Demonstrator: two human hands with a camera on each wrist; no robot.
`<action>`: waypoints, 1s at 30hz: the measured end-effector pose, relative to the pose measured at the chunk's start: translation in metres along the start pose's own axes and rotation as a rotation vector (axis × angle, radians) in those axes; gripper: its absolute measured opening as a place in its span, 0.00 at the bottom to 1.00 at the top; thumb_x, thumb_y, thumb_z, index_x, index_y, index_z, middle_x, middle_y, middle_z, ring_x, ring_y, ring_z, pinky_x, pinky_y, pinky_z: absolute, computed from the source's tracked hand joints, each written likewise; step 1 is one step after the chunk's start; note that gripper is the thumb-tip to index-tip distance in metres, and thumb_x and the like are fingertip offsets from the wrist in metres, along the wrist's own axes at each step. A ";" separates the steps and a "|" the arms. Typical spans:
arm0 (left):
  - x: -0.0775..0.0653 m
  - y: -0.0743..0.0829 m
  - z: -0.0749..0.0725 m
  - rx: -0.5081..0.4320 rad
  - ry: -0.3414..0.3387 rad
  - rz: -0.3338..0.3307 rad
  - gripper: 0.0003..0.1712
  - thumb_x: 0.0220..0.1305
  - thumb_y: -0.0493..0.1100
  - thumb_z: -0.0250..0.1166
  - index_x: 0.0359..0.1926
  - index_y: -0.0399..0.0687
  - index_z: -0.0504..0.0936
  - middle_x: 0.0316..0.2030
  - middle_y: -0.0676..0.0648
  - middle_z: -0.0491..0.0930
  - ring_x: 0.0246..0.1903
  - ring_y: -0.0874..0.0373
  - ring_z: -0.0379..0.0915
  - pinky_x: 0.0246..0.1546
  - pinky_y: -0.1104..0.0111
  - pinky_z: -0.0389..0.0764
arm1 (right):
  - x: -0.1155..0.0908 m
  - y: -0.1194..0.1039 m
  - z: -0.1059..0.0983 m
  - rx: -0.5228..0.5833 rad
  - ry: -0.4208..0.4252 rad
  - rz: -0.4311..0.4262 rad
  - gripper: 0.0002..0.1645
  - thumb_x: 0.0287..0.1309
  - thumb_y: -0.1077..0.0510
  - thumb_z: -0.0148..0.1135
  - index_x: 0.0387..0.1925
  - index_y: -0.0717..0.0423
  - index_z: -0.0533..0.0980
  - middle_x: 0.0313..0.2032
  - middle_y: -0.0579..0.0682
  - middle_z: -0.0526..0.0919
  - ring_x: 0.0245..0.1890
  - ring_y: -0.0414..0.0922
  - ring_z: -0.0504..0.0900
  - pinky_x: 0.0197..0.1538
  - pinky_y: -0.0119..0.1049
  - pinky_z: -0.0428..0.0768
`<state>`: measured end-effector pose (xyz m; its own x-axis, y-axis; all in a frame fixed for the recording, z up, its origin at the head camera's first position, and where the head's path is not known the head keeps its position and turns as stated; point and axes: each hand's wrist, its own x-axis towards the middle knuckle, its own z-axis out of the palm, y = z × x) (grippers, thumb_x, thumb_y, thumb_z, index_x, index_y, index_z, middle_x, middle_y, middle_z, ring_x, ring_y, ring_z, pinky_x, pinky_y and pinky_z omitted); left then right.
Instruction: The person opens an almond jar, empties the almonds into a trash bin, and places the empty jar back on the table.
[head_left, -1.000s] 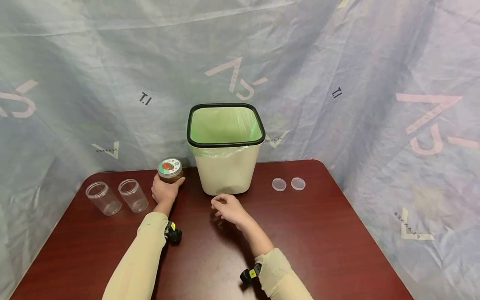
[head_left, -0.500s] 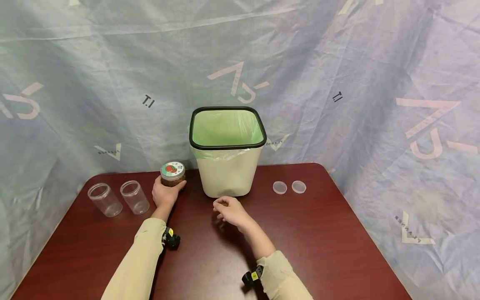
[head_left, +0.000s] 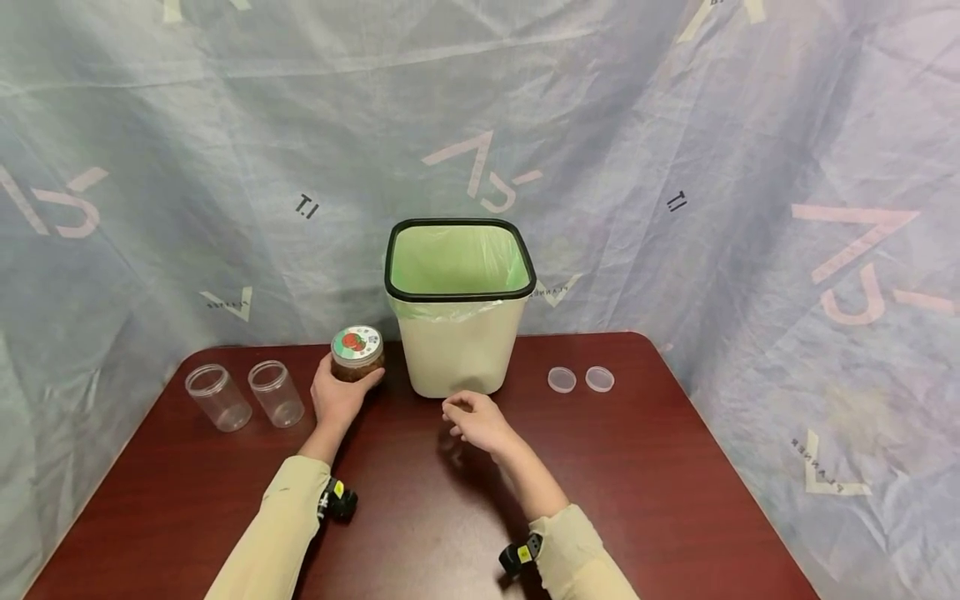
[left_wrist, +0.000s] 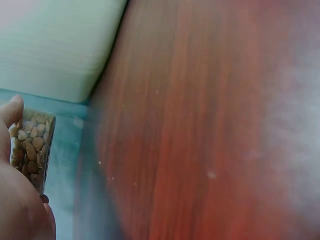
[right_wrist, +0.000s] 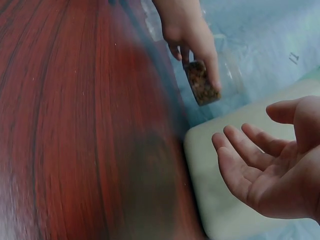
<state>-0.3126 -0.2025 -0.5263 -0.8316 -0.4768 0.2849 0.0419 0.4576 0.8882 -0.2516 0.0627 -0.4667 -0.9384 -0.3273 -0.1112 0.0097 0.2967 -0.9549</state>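
Observation:
My left hand (head_left: pixel 337 402) grips a squat clear jar (head_left: pixel 357 348) at the back of the table, just left of the bin. Its round top is green and white with a red picture, and brown pebble-like or nut-like pieces (left_wrist: pixel 34 142) show through the side. Thumb and fingers lie on opposite sides of the jar. My right hand (head_left: pixel 480 422) hovers in front of the bin with loosely bent fingers (right_wrist: pixel 235 170) and nothing in them. Beside it stands the cream bin (head_left: pixel 460 354), which has a black rim and a pale green liner.
Two clear, lidless jars (head_left: pixel 219 400) stand at the table's left side. Two small translucent lids (head_left: pixel 562 380) lie right of the bin. The dark red table (head_left: pixel 637 500) ends at a hanging grey printed sheet (head_left: pixel 600 125).
The left hand and the gripped jar have shifted slightly right, closer to the bin. The right hand has drifted a little right. The whole head view has tilted slightly.

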 end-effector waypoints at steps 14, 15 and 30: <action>-0.031 0.020 -0.036 -0.001 -0.003 0.159 0.52 0.34 0.59 0.83 0.63 0.52 0.72 0.51 0.47 0.78 0.51 0.52 0.72 0.48 0.54 0.71 | -0.019 -0.010 -0.015 -0.042 0.039 -0.072 0.14 0.69 0.58 0.54 0.48 0.62 0.78 0.39 0.55 0.84 0.31 0.47 0.83 0.35 0.36 0.79; -0.033 0.022 -0.038 -0.004 -0.003 0.175 0.52 0.33 0.58 0.83 0.62 0.51 0.72 0.51 0.47 0.78 0.51 0.52 0.72 0.48 0.55 0.71 | -0.020 -0.010 -0.016 -0.045 0.039 -0.076 0.14 0.69 0.58 0.54 0.48 0.63 0.78 0.39 0.55 0.84 0.32 0.48 0.83 0.35 0.36 0.79; -0.070 0.043 -0.047 0.037 -0.094 0.311 0.52 0.30 0.59 0.84 0.61 0.58 0.72 0.50 0.50 0.77 0.50 0.49 0.69 0.46 0.53 0.66 | -0.038 -0.018 -0.030 -0.190 0.088 -0.198 0.13 0.67 0.56 0.57 0.48 0.57 0.79 0.38 0.51 0.83 0.36 0.54 0.83 0.36 0.38 0.79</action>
<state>-0.2262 -0.1848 -0.4906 -0.8296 -0.2393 0.5044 0.2830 0.5985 0.7495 -0.2263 0.0972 -0.4374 -0.9421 -0.3185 0.1046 -0.2336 0.4002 -0.8862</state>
